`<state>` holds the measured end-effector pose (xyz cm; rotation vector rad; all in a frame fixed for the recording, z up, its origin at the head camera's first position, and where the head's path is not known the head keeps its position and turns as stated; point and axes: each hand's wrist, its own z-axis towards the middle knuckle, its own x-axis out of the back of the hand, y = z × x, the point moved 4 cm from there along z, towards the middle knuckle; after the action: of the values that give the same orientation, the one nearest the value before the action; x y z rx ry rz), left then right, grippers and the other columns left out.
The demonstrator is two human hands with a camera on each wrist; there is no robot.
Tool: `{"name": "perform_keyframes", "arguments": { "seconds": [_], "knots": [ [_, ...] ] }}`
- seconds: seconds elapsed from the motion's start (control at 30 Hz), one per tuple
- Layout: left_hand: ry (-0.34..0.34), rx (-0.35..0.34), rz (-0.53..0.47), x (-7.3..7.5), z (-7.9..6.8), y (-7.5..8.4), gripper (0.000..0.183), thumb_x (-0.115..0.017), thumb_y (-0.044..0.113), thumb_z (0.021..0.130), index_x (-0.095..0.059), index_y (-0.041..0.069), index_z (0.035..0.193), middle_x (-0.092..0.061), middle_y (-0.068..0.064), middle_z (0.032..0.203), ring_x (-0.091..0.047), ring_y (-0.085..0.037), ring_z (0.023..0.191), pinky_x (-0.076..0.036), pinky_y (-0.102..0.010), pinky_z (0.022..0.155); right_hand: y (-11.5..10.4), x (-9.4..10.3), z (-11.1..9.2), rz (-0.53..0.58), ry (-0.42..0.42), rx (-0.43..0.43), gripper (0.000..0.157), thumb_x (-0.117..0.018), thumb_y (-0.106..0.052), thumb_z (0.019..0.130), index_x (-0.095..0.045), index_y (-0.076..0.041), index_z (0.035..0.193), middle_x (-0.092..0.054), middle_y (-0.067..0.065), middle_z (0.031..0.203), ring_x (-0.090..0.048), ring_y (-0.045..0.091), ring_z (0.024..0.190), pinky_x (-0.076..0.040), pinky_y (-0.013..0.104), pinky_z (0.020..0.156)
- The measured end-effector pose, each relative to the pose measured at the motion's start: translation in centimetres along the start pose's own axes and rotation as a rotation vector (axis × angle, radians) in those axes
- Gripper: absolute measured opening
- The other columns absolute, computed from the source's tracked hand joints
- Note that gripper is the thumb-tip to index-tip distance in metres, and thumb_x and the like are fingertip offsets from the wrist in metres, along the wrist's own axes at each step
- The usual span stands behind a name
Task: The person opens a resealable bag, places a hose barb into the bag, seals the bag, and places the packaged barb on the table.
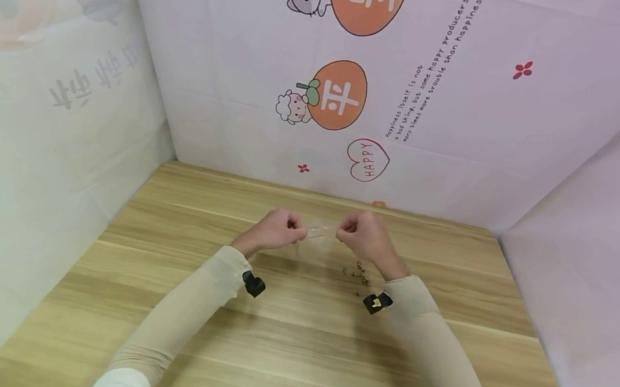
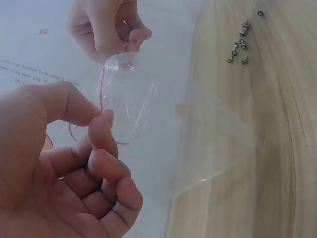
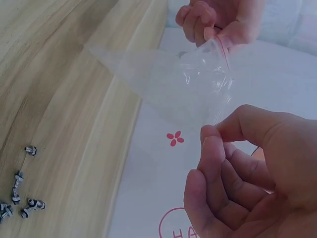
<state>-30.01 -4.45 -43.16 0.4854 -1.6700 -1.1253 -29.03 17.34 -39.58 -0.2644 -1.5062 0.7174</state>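
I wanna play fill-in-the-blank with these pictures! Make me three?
The left hand and right hand pinch a clear bag with a ____ line.
The small metal pieces lie nearer the ____ hand.
The word inside the heart on the wall is ____.

Missing words: red; right; HAPPY.

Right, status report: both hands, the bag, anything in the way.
Left hand, right hand: both pinching the clear bag. Bag held up between them, no contents visible. Small metal parts loose on table, nearer the right hand; nothing seen blocking.

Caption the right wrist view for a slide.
Left hand and right hand pinch a clear bag; metal fittings lie on the wooden tabletop.
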Motion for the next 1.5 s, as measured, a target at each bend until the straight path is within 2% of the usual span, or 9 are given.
{"name": "perform_keyframes", "arguments": {
  "seconds": [0.17,0.3,0.4,0.5,0.57,0.7,1.0,1.17,1.5],
  "knots": [
    [-0.015,-0.02,0.038,0.1,-0.4,0.6,0.028,-0.065,0.03,0.102,-0.072,0.004,0.096,-0.067,-0.004,0.083,-0.052,-0.013,0.07,-0.044,-0.026,0.062,-0.2,-0.3,0.1,0.02,-0.035,0.001,0.015,-0.067,-0.011,0.093,-0.081,-0.006,0.089,-0.078,0.006,0.082,-0.065,0.012,0.067,-0.053,0.026,0.062],
    [0.031,-0.071,0.073,0.1,-0.7,1.2,0.028,-0.077,0.034,0.096,-0.071,0.008,0.105,-0.07,-0.007,0.097,-0.063,-0.02,0.086,-0.055,-0.032,0.076,-0.3,-0.2,0.2,0.063,-0.061,-0.004,0.017,-0.066,-0.009,0.094,-0.081,-0.002,0.093,-0.078,0.008,0.083,-0.068,0.017,0.069,-0.051,0.026,0.06],
    [0.061,-0.146,0.14,-0.3,-0.8,1.7,0.052,-0.084,0.031,0.089,-0.064,0.004,0.129,-0.068,-0.011,0.12,-0.064,-0.03,0.112,-0.057,-0.042,0.098,-0.4,-0.1,0.3,0.08,-0.074,-0.013,0.018,-0.065,-0.009,0.094,-0.081,-0.002,0.096,-0.078,0.008,0.083,-0.071,0.022,0.073,-0.049,0.026,0.058],
    [0.073,-0.199,0.227,-0.9,-0.9,1.7,0.086,-0.089,0.031,0.084,-0.046,0.002,0.153,-0.056,-0.017,0.147,-0.052,-0.036,0.139,-0.048,-0.051,0.117,-0.5,-0.1,0.3,0.092,-0.083,-0.023,0.019,-0.064,-0.01,0.095,-0.081,-0.002,0.098,-0.079,0.007,0.085,-0.071,0.022,0.074,-0.047,0.026,0.057],
    [0.078,-0.207,0.255,-1.5,-0.9,1.5,0.102,-0.092,0.032,0.081,-0.035,0.006,0.161,-0.047,-0.018,0.158,-0.044,-0.037,0.147,-0.042,-0.055,0.122,-0.8,0.0,0.3,0.099,-0.084,-0.029,0.019,-0.065,-0.011,0.094,-0.082,-0.003,0.098,-0.079,0.007,0.085,-0.068,0.018,0.071,-0.047,0.026,0.058],
    [0.102,-0.221,0.24,-2.6,-0.6,1.1,0.116,-0.095,0.032,0.077,-0.024,0.014,0.167,-0.039,-0.014,0.165,-0.041,-0.034,0.15,-0.044,-0.059,0.119,-1.3,-0.1,0.3,0.112,-0.089,-0.04,0.019,-0.066,-0.012,0.093,-0.082,-0.003,0.097,-0.079,0.006,0.083,-0.065,0.012,0.069,-0.049,0.024,0.06],
    [0.185,-0.272,0.157,-3.7,-0.1,1.0,0.113,-0.096,0.037,0.076,-0.03,0.014,0.164,-0.046,-0.01,0.162,-0.048,-0.032,0.144,-0.047,-0.057,0.117,-1.7,-0.5,0.0,0.171,-0.089,-0.046,0.017,-0.066,-0.01,0.095,-0.082,-0.003,0.094,-0.077,0.006,0.079,-0.066,0.012,0.068,-0.053,0.025,0.061],
    [0.215,-0.323,0.093,-3.7,-0.2,0.2,0.101,-0.094,0.033,0.078,-0.039,0.013,0.16,-0.056,-0.013,0.153,-0.056,-0.033,0.137,-0.051,-0.055,0.112,-1.5,-0.7,-0.1,0.196,-0.098,-0.046,0.017,-0.066,-0.01,0.097,-0.082,-0.005,0.092,-0.077,0.007,0.081,-0.066,0.014,0.068,-0.053,0.026,0.062],
    [0.208,-0.383,0.104,-3.5,-0.5,-0.2,0.085,-0.091,0.025,0.082,-0.048,0.004,0.152,-0.065,-0.01,0.139,-0.062,-0.036,0.131,-0.052,-0.051,0.112,-1.1,-1.1,-0.2,0.166,-0.131,-0.038,0.017,-0.067,-0.008,0.095,-0.082,-0.007,0.088,-0.076,0.007,0.077,-0.061,0.014,0.065,-0.048,0.025,0.059]
  ]
}}
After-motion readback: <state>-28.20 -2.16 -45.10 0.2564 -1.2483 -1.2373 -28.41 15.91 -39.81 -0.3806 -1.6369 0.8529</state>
